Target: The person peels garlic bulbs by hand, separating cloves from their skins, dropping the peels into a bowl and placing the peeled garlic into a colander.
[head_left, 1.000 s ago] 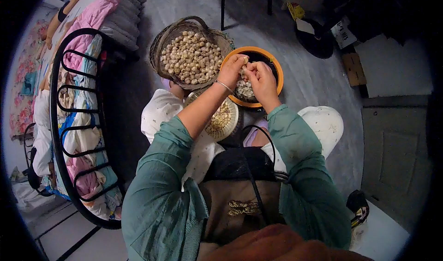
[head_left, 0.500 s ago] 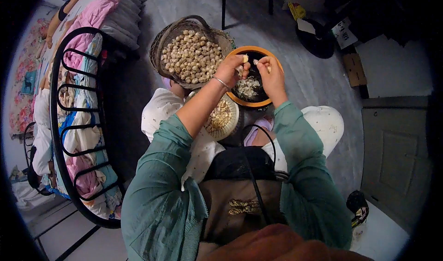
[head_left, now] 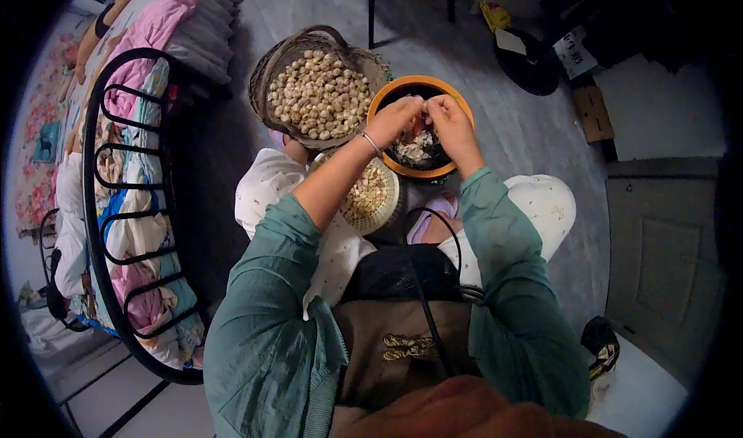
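Note:
My left hand (head_left: 398,122), with a bangle at its wrist, is closed over an orange-rimmed dark tub (head_left: 467,101). My right hand (head_left: 453,131) pinches against the left one's fingertips, both on a garlic clove (head_left: 426,107) mostly hidden by the fingers. Below them, pale garlic skins (head_left: 415,150) lie inside the tub. To the left, a wicker basket (head_left: 261,90) with a handle is full of garlic bulbs (head_left: 319,94). Peeled cloves (head_left: 368,193) fill a cream plastic strainer basket (head_left: 396,203), partly under my left forearm.
A black metal bed frame (head_left: 94,198) with bedding stands at the left, and part of another person shows on the bed. Chair legs (head_left: 371,12) are at the top. A cardboard box (head_left: 593,114) and a grey cabinet door (head_left: 658,244) are at the right.
My hands have come together, fingertips now meeting over the tub. The clove that showed above my left fingers is now mostly covered. Baskets and tub stay in place.

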